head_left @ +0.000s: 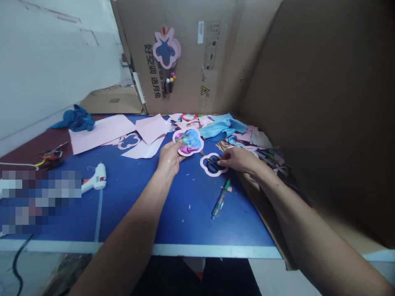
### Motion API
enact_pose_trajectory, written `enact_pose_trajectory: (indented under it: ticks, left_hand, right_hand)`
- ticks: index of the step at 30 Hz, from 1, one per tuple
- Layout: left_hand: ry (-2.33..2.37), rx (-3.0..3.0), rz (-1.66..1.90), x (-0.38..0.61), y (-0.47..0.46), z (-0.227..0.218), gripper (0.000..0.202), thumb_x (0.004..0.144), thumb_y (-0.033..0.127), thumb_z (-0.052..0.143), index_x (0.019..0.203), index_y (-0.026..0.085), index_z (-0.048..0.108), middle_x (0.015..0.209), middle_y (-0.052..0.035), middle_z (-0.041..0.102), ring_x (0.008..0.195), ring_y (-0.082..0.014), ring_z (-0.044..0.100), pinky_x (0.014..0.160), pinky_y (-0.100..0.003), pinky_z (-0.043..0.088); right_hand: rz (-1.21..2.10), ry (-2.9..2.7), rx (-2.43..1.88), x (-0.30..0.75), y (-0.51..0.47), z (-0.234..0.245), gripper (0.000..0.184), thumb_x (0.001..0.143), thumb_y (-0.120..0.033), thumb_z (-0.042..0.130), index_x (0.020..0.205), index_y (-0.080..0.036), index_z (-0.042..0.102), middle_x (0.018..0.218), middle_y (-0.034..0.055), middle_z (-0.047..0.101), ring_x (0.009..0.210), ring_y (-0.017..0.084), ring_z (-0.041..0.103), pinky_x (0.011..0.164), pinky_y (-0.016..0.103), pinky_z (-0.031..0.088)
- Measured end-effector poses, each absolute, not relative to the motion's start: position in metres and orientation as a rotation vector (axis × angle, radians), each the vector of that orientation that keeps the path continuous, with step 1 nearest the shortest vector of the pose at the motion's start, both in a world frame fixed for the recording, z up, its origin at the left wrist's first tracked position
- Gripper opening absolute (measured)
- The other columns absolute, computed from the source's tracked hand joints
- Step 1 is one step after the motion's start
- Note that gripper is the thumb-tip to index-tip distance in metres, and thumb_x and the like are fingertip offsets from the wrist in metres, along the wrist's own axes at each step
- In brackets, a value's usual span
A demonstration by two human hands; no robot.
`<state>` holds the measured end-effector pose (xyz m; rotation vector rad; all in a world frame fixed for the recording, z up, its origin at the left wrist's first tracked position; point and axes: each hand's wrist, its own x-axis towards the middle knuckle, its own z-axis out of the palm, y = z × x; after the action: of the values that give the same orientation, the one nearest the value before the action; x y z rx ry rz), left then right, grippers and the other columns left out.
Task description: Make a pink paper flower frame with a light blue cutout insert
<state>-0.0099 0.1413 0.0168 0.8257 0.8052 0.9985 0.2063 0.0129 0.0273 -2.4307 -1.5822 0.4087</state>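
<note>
My left hand (pixel 169 158) pinches the near edge of a pink flower-shaped paper cutout with a shiny blue and magenta centre (pixel 189 141), held just above the blue table (pixel 173 209). My right hand (pixel 239 159) rests with curled fingers on black scissors (pixel 213 164), which lie on a second pink flower-shaped frame cutout (pixel 206 168). The two hands are about a hand's width apart.
A green pen (pixel 221 199) lies near the front right. A white glue gun (pixel 95 178) lies at left. Pink paper sheets (pixel 101 130), blue cloth (pixel 224 126) and paper scraps crowd the back. Cardboard walls (pixel 324 102) stand behind and at right; a finished cutout (pixel 166 47) hangs there.
</note>
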Motion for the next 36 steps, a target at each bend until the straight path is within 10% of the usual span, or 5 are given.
enact_pose_trajectory:
  ticks: [27,36]
  left_hand:
    - [0.834,0.786,0.961,-0.011,0.14,0.018,0.007,0.096,0.021,0.072,0.092,0.016,0.074,0.079,-0.0062,0.078,0.067,-0.0166,0.074,0.082,-0.036,0.064]
    - [0.786,0.787,0.982,-0.013,0.142,0.014,0.01,0.091,0.025,0.079,0.093,0.016,0.073,0.081,-0.0053,0.079,0.068,-0.0165,0.074,0.08,-0.035,0.064]
  right_hand:
    - [0.294,-1.492,-2.236,0.21,0.022,0.015,0.013,0.093,-0.031,0.068,0.086,-0.021,0.073,0.084,0.0046,0.077,0.078,0.021,0.067,0.066,0.029,0.042]
    - [0.731,-1.524,-1.627,0.208,-0.004,0.057,0.043,0.082,-0.062,0.082,0.082,-0.022,0.067,0.074,0.0002,0.065,0.063,0.016,0.053,0.059,0.028,0.039]
